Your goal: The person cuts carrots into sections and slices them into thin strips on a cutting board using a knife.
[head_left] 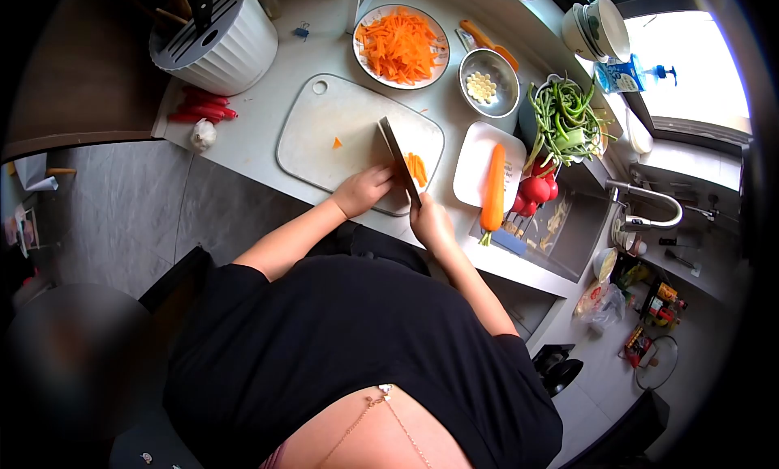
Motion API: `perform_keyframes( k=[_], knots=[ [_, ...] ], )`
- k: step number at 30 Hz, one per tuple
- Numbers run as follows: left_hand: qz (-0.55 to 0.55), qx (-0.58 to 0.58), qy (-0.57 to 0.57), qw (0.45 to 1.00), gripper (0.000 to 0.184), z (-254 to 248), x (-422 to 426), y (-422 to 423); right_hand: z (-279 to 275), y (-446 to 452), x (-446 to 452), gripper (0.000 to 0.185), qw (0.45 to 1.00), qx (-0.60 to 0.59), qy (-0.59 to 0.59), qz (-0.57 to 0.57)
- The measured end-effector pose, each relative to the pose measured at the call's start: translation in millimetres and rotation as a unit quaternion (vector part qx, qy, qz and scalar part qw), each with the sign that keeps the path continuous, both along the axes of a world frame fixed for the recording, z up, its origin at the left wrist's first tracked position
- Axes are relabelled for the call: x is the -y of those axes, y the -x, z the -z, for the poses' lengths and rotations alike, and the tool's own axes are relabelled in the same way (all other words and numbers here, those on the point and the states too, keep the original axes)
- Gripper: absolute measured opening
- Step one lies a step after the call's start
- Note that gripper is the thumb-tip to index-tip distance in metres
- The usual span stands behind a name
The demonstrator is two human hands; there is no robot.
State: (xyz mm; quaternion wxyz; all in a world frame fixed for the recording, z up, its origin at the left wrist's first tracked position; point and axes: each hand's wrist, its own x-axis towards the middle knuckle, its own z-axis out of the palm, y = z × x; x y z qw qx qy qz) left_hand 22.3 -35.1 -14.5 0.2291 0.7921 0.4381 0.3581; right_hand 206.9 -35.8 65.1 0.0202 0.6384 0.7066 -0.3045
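A white cutting board (316, 144) lies on the counter. My right hand (432, 224) is closed round the handle of a knife (395, 148), whose blade stands over the board. My left hand (363, 191) rests on the board just left of the blade, fingers bent; what lies under them, if anything, is hidden. Cut carrot strips (416, 169) lie right of the blade, and a small orange piece (337, 143) lies to the left. Beyond the board is a plate of shredded carrot (400, 47). A whole carrot (493, 193) lies across a white tray (471, 171).
A metal bowl (489, 83) holds pale pieces. Green beans (566, 120) fill a container above red tomatoes (535, 191), beside the sink (580, 234). Red chillies (203, 105) and garlic (203, 135) lie by a white knife holder (235, 55). A blurred person (77, 363) is at lower left.
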Motion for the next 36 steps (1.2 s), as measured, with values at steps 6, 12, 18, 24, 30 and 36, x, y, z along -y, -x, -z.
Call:
perform_keyframes(
  k=[6, 12, 18, 24, 30, 36],
  knots=[
    [0.009, -0.008, 0.001, 1.000, 0.027, -1, 4, -2, 13, 6, -20, 0.021, 0.999, -0.035, -0.039, -0.007],
    [-0.002, 0.055, 0.211, 0.976, 0.028, -9, 2, 0, -21, 0, 1, 0.021, 0.996, -0.066, -0.024, 0.049],
    [-0.003, 0.004, -0.033, 0.999, 0.026, 8, 3, -1, -4, 1, 7, 0.019, 0.998, -0.045, -0.007, 0.046],
    [0.000, -0.032, -0.009, 0.999, 0.025, 14, 7, 0, 6, 15, 3, 0.020, 0.999, 0.000, 0.013, 0.034],
    [-0.013, -0.002, -0.034, 0.999, 0.024, 13, 5, 0, 8, 19, -16, 0.021, 0.996, -0.058, -0.044, 0.048],
    [-0.033, 0.035, 0.021, 0.999, 0.027, 6, 3, -2, -5, 14, 6, 0.024, 0.995, -0.075, -0.036, 0.058]
  ],
)
